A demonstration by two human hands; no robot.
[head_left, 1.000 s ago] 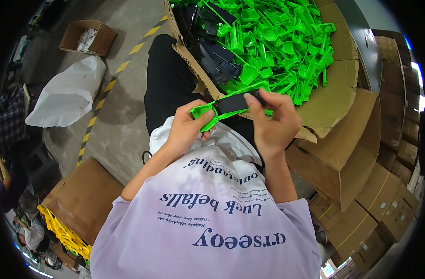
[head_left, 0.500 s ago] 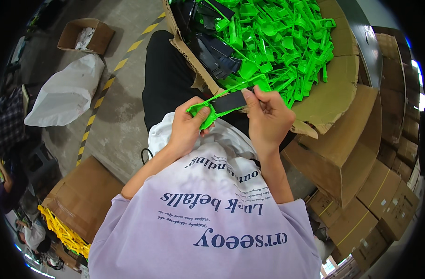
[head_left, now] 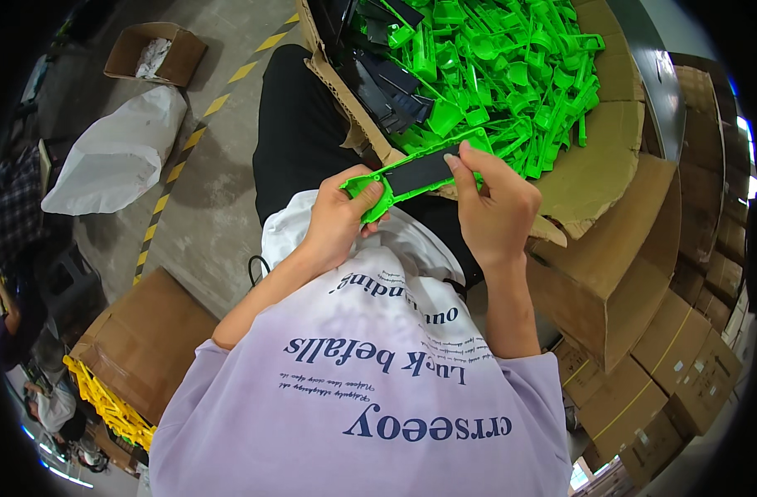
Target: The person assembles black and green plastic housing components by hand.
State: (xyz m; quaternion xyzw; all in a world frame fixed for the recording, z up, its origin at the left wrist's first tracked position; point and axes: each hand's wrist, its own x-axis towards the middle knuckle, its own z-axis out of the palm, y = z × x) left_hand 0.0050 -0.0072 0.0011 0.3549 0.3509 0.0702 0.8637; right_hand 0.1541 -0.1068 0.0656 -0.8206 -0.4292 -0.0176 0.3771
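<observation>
Panel (head_left: 420, 171) now flatter in frame (head_left: 362, 187), near seated IMO.
L hand (head_left: 337, 217) pinches frame, 8 o'clock; R hand (head_left: 498, 197) at 2, I can't tell grip.

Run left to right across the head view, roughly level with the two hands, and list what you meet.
White sack → black-and-yellow floor stripe → left hand → black panel → right hand → cardboard flap → stacked cardboard boxes.

The black panel (head_left: 424, 171) — earlier raised at one end — now lies in the green frame (head_left: 385, 199).
</observation>
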